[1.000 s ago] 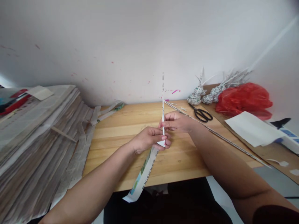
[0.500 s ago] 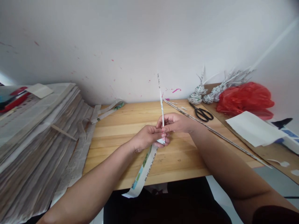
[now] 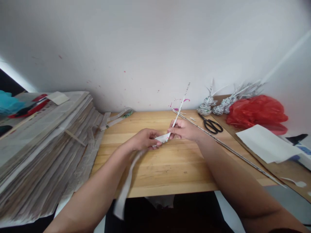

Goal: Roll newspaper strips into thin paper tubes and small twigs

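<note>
A narrow paper strip (image 3: 130, 174) runs from my left hand (image 3: 148, 139), which is closed on it, and hangs past the table's front edge. Its upper part is rolled into a thin white tube (image 3: 179, 111) that slants up to the right. My right hand (image 3: 181, 130) pinches the tube near its lower end. Between the two hands a short flat stretch of the strip shows, joined to the tube. Both hands are above the wooden table (image 3: 170, 171), a little apart.
A tall newspaper stack (image 3: 58, 155) stands on the left. To the right lie long thin paper rods (image 3: 228, 147), black scissors (image 3: 211, 125), woven paper pieces (image 3: 205, 106), a red plastic bag (image 3: 257, 111) and a white sheet (image 3: 267, 142).
My hands have moved apart, the left one going leftward with the strip. The tube has tipped from nearly upright to slanting right. The strip's loose end has swung left, and the view has shifted slightly.
</note>
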Available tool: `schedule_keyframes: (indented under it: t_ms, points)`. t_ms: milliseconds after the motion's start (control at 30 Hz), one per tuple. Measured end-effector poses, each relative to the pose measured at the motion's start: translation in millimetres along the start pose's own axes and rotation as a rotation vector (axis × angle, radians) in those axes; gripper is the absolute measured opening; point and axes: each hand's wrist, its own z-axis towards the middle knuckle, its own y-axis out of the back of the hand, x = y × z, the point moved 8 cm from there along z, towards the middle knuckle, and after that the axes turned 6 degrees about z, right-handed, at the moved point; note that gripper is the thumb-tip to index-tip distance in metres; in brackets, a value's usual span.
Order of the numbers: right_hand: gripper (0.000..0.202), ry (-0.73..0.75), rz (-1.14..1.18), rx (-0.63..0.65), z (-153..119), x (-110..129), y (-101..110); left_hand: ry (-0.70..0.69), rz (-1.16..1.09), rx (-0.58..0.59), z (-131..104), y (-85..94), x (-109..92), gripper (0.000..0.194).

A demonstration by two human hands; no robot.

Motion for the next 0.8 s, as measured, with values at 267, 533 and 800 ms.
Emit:
schedule_keyframes:
  t_ms: [267,533,800]
  points:
    - [0.025,0.124,0.165,-0.370,5,3,32,0.033,0.730,-0.503,-27,129.5,-40,0.024]
    - [0.028,0.184,0.338,-0.562,11,-13,35,-0.040,0.540,-0.748,-25,91.8,-53,0.027]
    - [0.032,0.359,0.383,-0.550,5,0,15,-0.025,-0.955,-0.404,47,-29.3,7,0.025]
